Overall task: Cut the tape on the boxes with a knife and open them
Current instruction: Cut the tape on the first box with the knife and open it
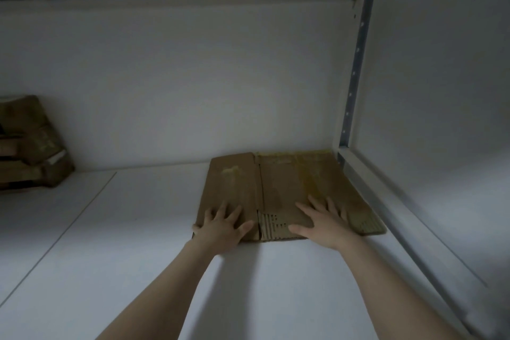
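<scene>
A flattened cardboard box (289, 182) is lying in the back right corner of the white shelf (138, 229), its crease running away toward the wall. The left hand (220, 225) and right hand (323, 222) are pressing on its near edge, fingers straight and spread. Brown corrugated fluting is showing there.

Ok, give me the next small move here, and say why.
Probably lift both hands away: the left hand and right hand lie flat on the flattened box, which already rests flat on the shelf at the back wall.
</scene>
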